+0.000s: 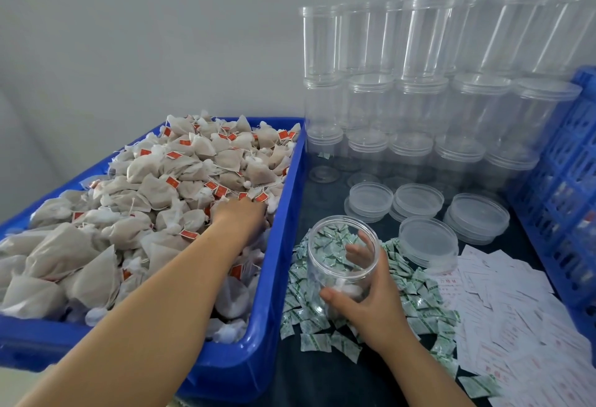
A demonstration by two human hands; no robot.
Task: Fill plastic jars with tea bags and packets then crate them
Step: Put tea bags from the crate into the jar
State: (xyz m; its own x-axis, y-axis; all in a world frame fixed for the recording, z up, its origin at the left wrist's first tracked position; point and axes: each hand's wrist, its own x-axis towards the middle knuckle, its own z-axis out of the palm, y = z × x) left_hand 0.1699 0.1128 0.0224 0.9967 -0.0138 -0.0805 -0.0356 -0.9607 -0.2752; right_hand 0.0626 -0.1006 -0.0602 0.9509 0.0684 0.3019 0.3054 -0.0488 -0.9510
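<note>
A blue plastic bin (283, 245) fills the left half of the frame, heaped with pale brown tea bags (154, 187), many carrying small red tags on white strings. The left hand (240, 213) reaches in from the lower left and lies palm down on the heap near the bin's right wall; its fingertips are buried among the bags, so I cannot tell whether it grips any.

Just right of the bin, at lower centre, a clear open jar (342, 264) stands on the dark bench (322, 381), tilted slightly toward the camera. The right hand (371, 297) grasps it, thumb across the near side and fingers curled round the far side, showing through the plastic. A little white material lies at the jar's bottom, too blurred to identify. Around and under the jar spreads a scatter of small green-and-white packets (416, 297).

Above the jar, in mid-frame, clear lids (429, 240) sit in short stacks on the bench. Behind them, in the upper right, empty clear jars (419, 84) are stacked in tiers against the grey wall.

At lower right, white paper slips (516, 326) with red print lie fanned out, touching the packets' edge. Along the right edge of the frame stands a blue lattice crate (561, 181).
</note>
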